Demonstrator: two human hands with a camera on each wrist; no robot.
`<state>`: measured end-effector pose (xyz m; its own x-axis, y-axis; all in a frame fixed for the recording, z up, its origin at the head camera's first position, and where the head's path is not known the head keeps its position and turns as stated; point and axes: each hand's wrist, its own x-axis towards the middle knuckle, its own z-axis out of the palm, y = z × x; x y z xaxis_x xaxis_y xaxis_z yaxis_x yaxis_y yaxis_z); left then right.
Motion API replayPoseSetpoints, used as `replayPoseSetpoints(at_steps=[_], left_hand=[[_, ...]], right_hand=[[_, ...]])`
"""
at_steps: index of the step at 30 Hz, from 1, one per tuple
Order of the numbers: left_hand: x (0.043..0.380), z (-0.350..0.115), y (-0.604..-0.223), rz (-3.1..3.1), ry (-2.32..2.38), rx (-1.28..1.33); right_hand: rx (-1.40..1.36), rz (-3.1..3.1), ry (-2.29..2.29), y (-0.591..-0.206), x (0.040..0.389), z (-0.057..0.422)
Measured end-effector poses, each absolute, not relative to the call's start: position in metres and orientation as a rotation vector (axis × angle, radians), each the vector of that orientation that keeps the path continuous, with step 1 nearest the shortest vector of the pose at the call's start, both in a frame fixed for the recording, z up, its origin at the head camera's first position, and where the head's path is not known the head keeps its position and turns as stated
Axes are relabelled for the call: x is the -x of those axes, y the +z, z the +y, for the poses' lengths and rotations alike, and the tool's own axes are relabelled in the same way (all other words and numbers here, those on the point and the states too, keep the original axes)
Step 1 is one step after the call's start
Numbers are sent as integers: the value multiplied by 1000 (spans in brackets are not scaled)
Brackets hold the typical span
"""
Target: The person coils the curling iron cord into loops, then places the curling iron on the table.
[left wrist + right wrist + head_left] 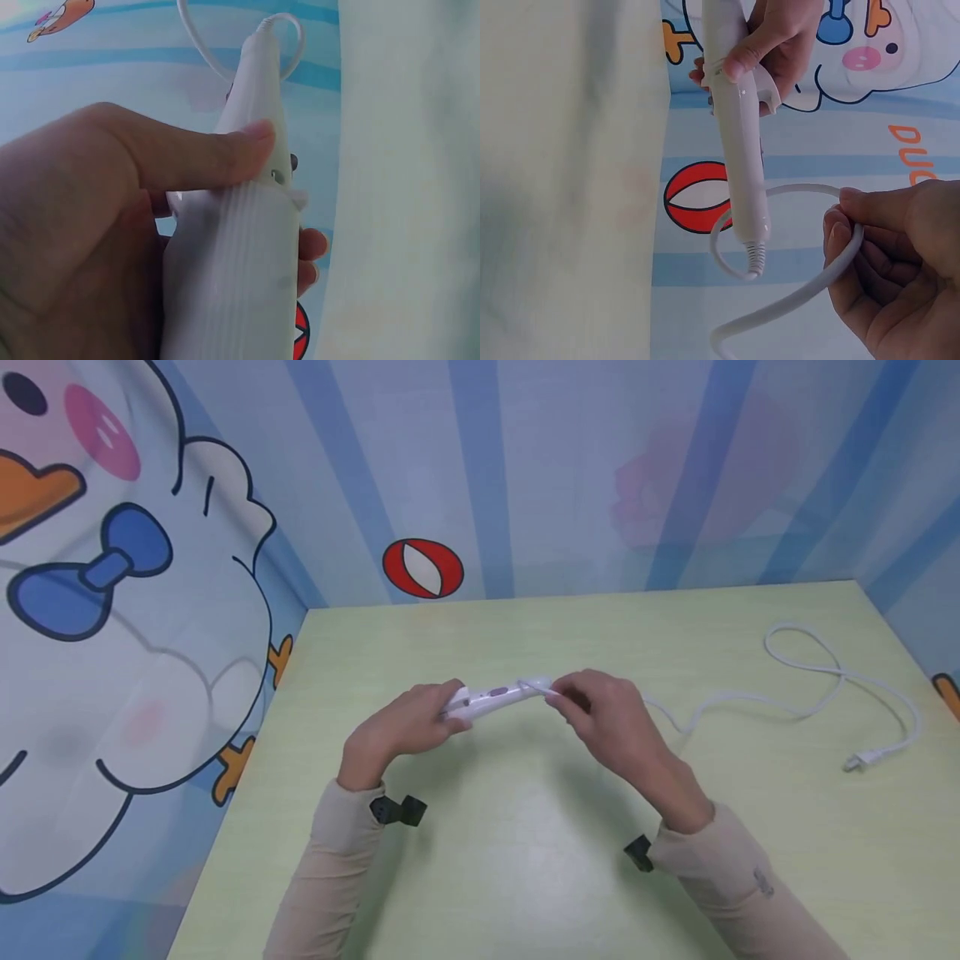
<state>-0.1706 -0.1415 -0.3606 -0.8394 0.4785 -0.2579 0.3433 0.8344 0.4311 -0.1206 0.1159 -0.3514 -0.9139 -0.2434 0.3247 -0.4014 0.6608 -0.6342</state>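
Note:
A white curling iron (501, 697) is held above the table, its handle pointing right and slightly up. My left hand (405, 720) grips it near the middle; in the left wrist view the thumb (244, 154) lies along its side, above a ribbed section. With thumb and fingertips, my right hand (611, 722) pinches the white power cord (784, 306) just off the handle's end. From the handle's tip, the cord curves in a loop that passes behind the handle (742, 165) to the right fingers, as the right wrist view shows. The left palm is partly hidden.
The cord's free length winds across the right side of the pale table (495, 860) and ends in a plug (862, 760). Behind the table stands a blue striped backdrop (555, 468) with cartoon prints. A black wrist camera (397, 810) sits on the left sleeve.

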Motion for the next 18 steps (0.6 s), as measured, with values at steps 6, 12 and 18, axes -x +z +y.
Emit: replayPoseSetpoints(at_steps=[6,12,18], left_hand=[[175,-147,-358,2693,574,-605],[177,-149,-355,2736,608,-627],[178,-151,-352,2750,656,-643]], right_hand=[[-506,-2665,1131,-357,118,116],[-496,-2683,1203,-365,117,118],[-491,-2693,1277,-375,120,122]])
